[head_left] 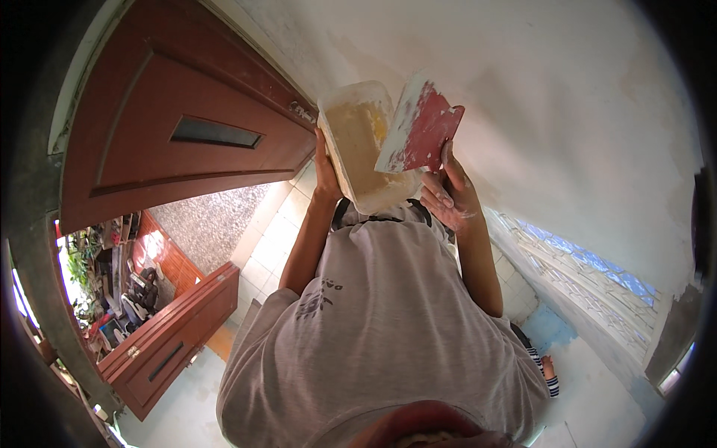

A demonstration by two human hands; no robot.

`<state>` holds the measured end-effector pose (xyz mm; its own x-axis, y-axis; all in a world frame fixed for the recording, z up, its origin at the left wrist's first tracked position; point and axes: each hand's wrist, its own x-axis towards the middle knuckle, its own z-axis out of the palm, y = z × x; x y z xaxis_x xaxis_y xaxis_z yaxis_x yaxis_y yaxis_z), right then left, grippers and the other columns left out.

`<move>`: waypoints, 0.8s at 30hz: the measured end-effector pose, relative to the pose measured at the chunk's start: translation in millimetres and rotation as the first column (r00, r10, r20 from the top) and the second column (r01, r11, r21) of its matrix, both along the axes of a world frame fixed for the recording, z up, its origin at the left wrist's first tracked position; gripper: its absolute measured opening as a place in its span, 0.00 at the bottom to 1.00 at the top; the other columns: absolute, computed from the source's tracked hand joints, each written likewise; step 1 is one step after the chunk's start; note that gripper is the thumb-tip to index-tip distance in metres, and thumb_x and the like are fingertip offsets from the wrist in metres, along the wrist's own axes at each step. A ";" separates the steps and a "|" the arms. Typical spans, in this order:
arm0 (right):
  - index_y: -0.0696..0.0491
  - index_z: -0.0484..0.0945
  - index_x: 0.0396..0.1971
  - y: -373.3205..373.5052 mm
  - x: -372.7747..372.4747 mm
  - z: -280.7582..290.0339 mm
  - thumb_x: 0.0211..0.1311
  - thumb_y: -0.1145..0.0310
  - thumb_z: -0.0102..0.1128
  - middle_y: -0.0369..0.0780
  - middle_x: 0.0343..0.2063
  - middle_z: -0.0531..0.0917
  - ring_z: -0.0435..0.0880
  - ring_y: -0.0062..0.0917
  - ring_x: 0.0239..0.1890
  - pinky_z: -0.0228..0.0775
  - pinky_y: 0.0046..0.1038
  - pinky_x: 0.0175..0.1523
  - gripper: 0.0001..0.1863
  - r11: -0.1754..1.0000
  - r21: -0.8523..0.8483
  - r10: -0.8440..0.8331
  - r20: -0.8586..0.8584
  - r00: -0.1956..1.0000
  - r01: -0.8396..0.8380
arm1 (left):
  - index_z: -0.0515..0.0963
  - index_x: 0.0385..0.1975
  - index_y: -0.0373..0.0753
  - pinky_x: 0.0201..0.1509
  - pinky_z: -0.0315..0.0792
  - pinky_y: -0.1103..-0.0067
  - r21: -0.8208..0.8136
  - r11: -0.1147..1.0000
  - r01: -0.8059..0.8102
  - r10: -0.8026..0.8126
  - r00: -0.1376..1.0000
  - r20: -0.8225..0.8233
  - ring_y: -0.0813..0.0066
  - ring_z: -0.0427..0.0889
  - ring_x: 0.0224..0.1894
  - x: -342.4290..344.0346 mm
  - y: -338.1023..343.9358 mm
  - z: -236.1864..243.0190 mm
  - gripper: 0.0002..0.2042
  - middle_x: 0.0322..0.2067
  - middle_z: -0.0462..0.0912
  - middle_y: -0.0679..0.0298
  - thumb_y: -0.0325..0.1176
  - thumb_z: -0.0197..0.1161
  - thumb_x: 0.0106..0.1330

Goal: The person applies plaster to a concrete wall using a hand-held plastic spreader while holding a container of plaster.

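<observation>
My left hand (326,175) grips the side of a translucent plastic tub (377,200), which is tilted so that its inside shows. Beige paste, with a yellowish patch, coats the inside of the tub. In my right hand (455,196) is a red putty spreader (437,128), its broad edge smeared with whitish paste. The spreader overlaps the tub's right side in view; whether the two touch I cannot tell. Pale residue marks the fingers of my right hand.
A reddish-brown door (142,127) stands at the left, with another door leaf (175,340) lower down. Ahead and right rises a pale wall (567,97). White latticework (597,272) lies at the right. A striped garment (551,384) shows at lower right. Outdoor clutter (138,291) sits beyond the doorway.
</observation>
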<state>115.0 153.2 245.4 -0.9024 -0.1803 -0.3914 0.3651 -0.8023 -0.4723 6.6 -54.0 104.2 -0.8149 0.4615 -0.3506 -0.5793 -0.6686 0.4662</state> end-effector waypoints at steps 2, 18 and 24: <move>0.45 0.75 0.40 -3.8 -2.0 3.0 0.80 0.44 0.43 0.27 0.11 0.60 0.55 0.11 0.11 0.48 0.17 0.20 0.21 0.966 0.251 -0.073 0.031 0.997 0.063 | 0.67 0.69 0.38 0.62 0.78 0.67 0.067 0.997 0.025 -0.026 0.999 0.025 0.63 0.81 0.58 -0.1 1.3 1.6 0.37 0.60 0.78 0.56 0.65 0.42 0.76; 0.57 0.75 0.51 17.1 -22.1 -7.1 0.73 0.70 0.53 0.34 0.39 0.82 0.80 0.19 0.38 0.72 0.26 0.41 0.12 0.821 0.443 -0.238 -0.308 0.921 0.361 | 0.71 0.66 0.40 0.57 0.80 0.71 0.014 0.956 0.295 -0.293 0.945 0.144 0.68 0.83 0.55 -13.2 -12.7 22.6 0.34 0.57 0.81 0.58 0.63 0.44 0.77; 0.56 0.77 0.45 27.0 -54.0 3.1 0.68 0.74 0.60 0.33 0.36 0.83 0.79 0.15 0.34 0.70 0.20 0.43 0.08 0.651 0.703 -0.206 -0.200 0.958 0.286 | 0.73 0.66 0.38 0.57 0.80 0.72 0.004 0.937 0.349 -0.349 0.934 0.081 0.69 0.84 0.53 -20.7 -5.3 13.7 0.33 0.55 0.83 0.58 0.61 0.47 0.77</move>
